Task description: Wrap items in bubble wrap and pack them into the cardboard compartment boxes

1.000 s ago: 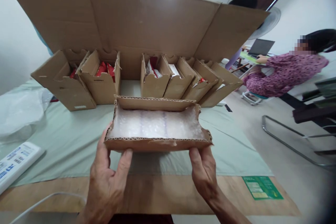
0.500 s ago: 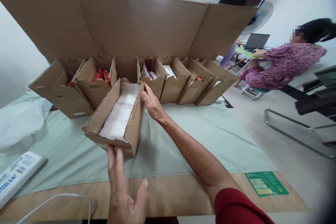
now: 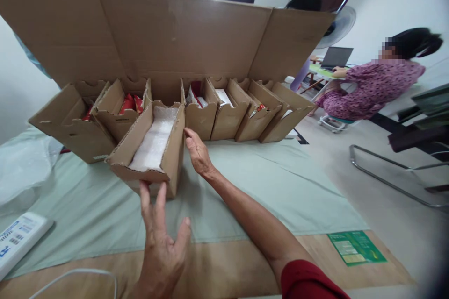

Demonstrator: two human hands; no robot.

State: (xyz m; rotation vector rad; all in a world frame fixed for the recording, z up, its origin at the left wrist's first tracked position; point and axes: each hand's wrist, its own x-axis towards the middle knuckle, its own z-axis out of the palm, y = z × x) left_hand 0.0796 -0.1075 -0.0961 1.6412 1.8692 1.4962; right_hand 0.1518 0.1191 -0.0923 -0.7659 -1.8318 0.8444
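Small box [image 3: 174, 149], centre frame, sits partway into the gap in the row of boxes [image 3: 228, 119]. Left hand [image 3: 159, 247] fingers spread at its near end; right hand [image 3: 197, 152] flat against its side, grasping nothing. Seating it likely needs a straight push.

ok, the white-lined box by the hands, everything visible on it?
The lined box is an open-topped tray of brown corrugated cardboard with rough-cut edges. White bubble wrap covers its floor. It lies lengthwise on the green cloth, far end in the gap in the row of boxes. The left hand touches its near end with its fingers; the right hand lies flat against its right wall.
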